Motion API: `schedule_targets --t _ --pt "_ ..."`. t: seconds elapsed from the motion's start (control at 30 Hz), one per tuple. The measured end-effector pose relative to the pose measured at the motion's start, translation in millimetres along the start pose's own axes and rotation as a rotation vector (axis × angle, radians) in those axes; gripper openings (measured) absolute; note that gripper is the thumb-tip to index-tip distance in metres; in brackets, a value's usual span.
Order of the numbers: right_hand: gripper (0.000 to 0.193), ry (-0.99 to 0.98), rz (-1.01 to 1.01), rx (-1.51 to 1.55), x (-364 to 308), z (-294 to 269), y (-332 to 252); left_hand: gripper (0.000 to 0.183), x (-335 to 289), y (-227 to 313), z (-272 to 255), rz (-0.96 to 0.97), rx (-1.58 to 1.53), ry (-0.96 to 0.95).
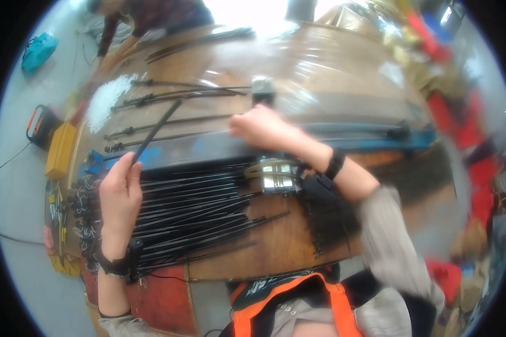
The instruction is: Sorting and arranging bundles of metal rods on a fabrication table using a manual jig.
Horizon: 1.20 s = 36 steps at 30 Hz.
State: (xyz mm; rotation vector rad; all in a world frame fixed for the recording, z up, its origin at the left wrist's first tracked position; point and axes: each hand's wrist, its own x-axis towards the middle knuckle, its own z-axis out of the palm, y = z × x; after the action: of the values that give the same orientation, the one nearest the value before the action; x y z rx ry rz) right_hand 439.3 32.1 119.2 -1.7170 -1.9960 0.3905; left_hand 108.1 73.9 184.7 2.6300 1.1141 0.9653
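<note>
My left hand (121,188) is closed around the end of a slim black rod (158,126), which tilts up and away to the right over the table. My right hand (264,129) has its fingers curled together above the long metal rail (208,147); what it holds, if anything, is hidden. Just beyond its knuckles stands a small dark block with a pale top (262,89). Below the rail, many black rods (191,210) lie side by side, with pale wire-like bits at their left ends. Several thin black rods (174,121) with thicker fittings lie beyond the rail.
A heap of small white pieces (108,101) lies at the far left, near another person's arm (118,53). Clear film (343,67) covers the table's far part. A yellow box (61,150) sits at the left edge. A shiny metal box (278,176) is below the rail.
</note>
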Motion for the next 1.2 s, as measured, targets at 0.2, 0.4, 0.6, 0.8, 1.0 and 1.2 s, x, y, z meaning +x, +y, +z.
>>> schedule_targets --t 0.2,0.4,0.6,0.8,1.0,1.2 --pt "0.006 0.461 -0.137 -0.456 -73 -24 74 0.017 3 -22 12 0.099 0.128 -0.016" --pt "0.006 0.574 0.13 -0.738 -223 -96 175 0.014 28 -7 79 0.258 0.206 -0.229" --pt "0.006 0.655 0.225 -0.616 -247 -94 184 0.019 72 41 173 0.438 -0.016 -0.173" --pt "0.005 0.63 0.231 -0.687 -257 -89 209 0.025 67 46 178 0.354 -0.056 -0.243" --pt "0.005 0.592 0.276 -0.673 -252 -89 209 0.025 63 48 189 0.276 -0.148 -0.193" --pt "0.007 0.577 0.333 -0.689 -259 -87 220 0.024 62 49 186 0.311 -0.2 -0.099"
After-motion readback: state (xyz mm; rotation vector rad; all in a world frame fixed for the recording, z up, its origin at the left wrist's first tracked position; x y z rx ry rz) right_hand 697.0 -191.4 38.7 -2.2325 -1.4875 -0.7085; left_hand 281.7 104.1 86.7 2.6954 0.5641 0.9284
